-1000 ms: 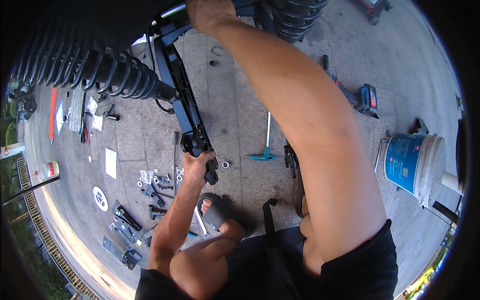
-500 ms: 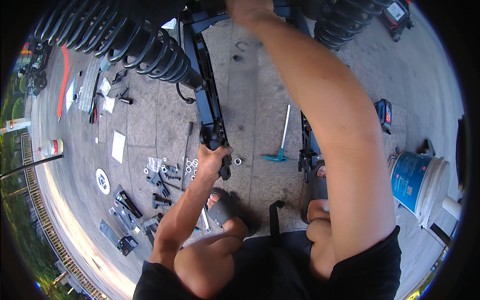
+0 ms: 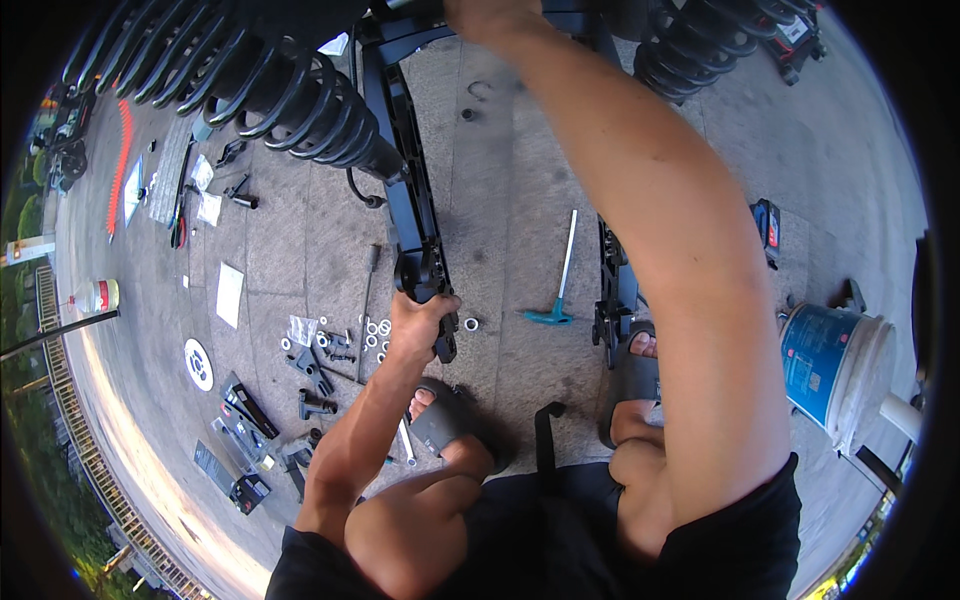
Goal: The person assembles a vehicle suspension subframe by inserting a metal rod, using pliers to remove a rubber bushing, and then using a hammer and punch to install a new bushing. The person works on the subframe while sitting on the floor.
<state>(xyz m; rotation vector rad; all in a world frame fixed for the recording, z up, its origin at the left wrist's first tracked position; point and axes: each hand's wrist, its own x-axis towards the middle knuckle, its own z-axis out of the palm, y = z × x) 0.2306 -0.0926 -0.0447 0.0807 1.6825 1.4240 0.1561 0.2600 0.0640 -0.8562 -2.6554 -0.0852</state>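
Observation:
A long black metal arm runs down from the black frame at the top. My left hand is closed around its near end, thumb across it. My right arm reaches up to the top edge, where my right hand rests at the frame's crossbar; its fingers are hidden. A large black coil spring slants down to the left arm, and a second coil spring sits at the top right. Partly behind my right forearm stands another black arm.
On the paving lie a teal T-handle hex key, several washers, a spanner, black fittings and a long rod tool. To the right is a blue and white bucket. My sandalled feet flank the middle.
The view has shifted slightly, so most floor items appear a little further left. Both hands keep nearly the same places on the frame.

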